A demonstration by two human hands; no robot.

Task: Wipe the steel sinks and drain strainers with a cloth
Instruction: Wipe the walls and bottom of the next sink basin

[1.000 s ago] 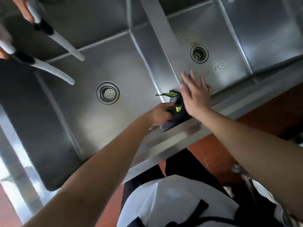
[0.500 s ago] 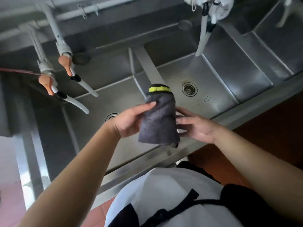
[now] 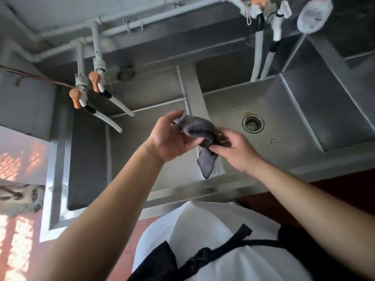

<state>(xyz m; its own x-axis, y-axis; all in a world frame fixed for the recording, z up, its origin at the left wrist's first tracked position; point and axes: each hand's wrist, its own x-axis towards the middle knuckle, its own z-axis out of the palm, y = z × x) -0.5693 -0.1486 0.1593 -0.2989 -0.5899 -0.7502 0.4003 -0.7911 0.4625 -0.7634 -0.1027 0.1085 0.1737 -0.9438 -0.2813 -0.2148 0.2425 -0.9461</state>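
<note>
A dark grey cloth (image 3: 197, 128) is bunched in the air over the divider between two steel sinks. My left hand (image 3: 169, 138) grips its left side and my right hand (image 3: 233, 149) pinches its lower right part; a corner of the cloth hangs down. The left sink (image 3: 129, 155) lies below my left arm, its strainer hidden. The right sink (image 3: 294, 122) shows its round drain strainer (image 3: 252, 123), with dark specks on the floor near it.
Two taps with orange handles (image 3: 95, 81) and white hoses hang over the left sink. Two more white hoses (image 3: 263, 57) reach over the right sink. A third basin (image 3: 361, 67) lies far right. The steel front rim (image 3: 203, 189) runs beneath my hands.
The cloth left the sink rim and rose in both hands. It hung flat with a yellow edge showing; now it is bunched between my hands. The view tilted up toward the taps.
</note>
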